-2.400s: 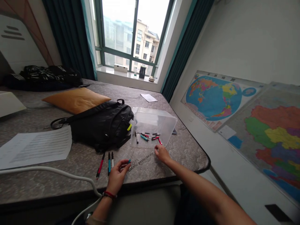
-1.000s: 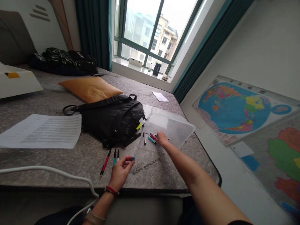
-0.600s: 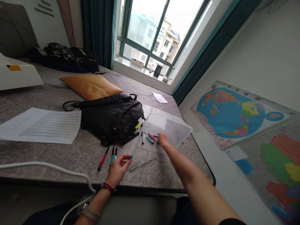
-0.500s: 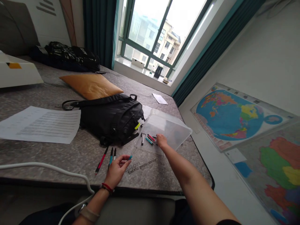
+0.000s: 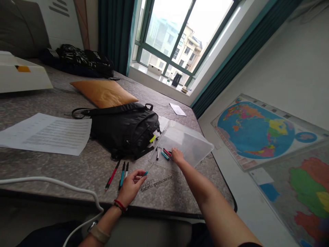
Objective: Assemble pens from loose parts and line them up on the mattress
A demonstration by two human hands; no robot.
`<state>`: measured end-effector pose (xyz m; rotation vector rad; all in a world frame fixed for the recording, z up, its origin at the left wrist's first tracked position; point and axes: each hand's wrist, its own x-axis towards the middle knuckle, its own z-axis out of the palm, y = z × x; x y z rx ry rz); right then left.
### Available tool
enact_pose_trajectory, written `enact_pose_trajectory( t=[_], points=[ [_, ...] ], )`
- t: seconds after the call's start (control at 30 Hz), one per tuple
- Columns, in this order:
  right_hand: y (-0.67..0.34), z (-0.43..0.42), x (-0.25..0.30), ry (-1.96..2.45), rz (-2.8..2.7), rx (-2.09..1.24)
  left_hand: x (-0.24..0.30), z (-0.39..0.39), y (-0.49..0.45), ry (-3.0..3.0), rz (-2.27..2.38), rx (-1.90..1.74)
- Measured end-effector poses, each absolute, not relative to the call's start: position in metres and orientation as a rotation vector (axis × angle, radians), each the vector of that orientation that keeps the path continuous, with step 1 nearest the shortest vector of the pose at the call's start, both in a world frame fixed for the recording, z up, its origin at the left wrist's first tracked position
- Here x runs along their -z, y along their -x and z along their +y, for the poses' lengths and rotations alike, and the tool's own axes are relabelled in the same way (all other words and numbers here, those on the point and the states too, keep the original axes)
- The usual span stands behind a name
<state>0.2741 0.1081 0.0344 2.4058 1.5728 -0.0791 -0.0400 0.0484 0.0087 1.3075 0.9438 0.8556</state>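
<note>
My left hand (image 5: pixel 131 187) is closed over the mattress, thumb and fingers pinching a small teal pen part (image 5: pixel 146 173) from which a thin stem seems to stick out. Beside that hand lie a red and black pen (image 5: pixel 112 175), a teal and black pen (image 5: pixel 121 175) and a white and black pen (image 5: pixel 126 169). My right hand (image 5: pixel 177 156) reaches into a clear plastic box (image 5: pixel 196 139) lying on its side. Its fingers are bent together at a small heap of pens (image 5: pixel 166 155); whatever they grip is hidden. A white pen (image 5: pixel 158 154) lies left of the heap.
A black backpack (image 5: pixel 123 132) lies just left of the box, a brown padded envelope (image 5: pixel 104 92) behind it. Printed paper (image 5: pixel 56 133) and a white box (image 5: pixel 23 77) are at left. A white cable (image 5: pixel 64 185) crosses the near left edge. The mattress edge (image 5: pixel 226 181) runs along the right.
The whole view has shifted slightly, moving the scene a little to the right. Both hands keep nearly the same places and grips.
</note>
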Motion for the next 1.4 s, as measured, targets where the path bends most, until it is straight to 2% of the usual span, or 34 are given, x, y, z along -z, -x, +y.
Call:
enact_pose_trajectory(
  t=[0.3,0.4,0.47,0.57,0.67,0.73,0.97,1.17,1.4],
  points=[
    [-0.268,0.089,-0.048,-2.567,1.57,0.042,-0.011,0.047,0.039,-1.308,0.941,-0.867],
    [-0.257,0.069,-0.058,-2.649,1.725,0.071,-0.013,0.048,0.039,-1.303,0.938,-0.879],
    [-0.245,0.05,-0.065,-2.745,1.995,0.193,-0.014,0.047,0.038,-1.31,0.935,-0.884],
    [-0.224,0.02,-0.081,-2.818,2.364,0.56,-0.015,0.045,0.037,-1.329,0.936,-0.883],
    [-0.203,0.0,-0.103,-2.769,2.509,0.865,-0.017,0.04,0.036,-1.358,0.93,-0.871],
    [-0.191,-0.006,-0.119,-2.69,2.583,0.922,-0.018,0.037,0.037,-1.381,0.926,-0.872],
    [-0.174,-0.008,-0.157,-2.334,2.813,0.762,-0.031,0.031,0.042,-1.439,0.923,-0.867],
    [-0.178,-0.009,-0.162,-2.237,2.832,0.599,-0.029,0.029,0.041,-1.459,0.897,-0.886],
    [-0.177,-0.011,-0.161,-2.129,2.832,0.596,-0.023,0.029,0.04,-1.542,0.891,-0.87]
  ],
)
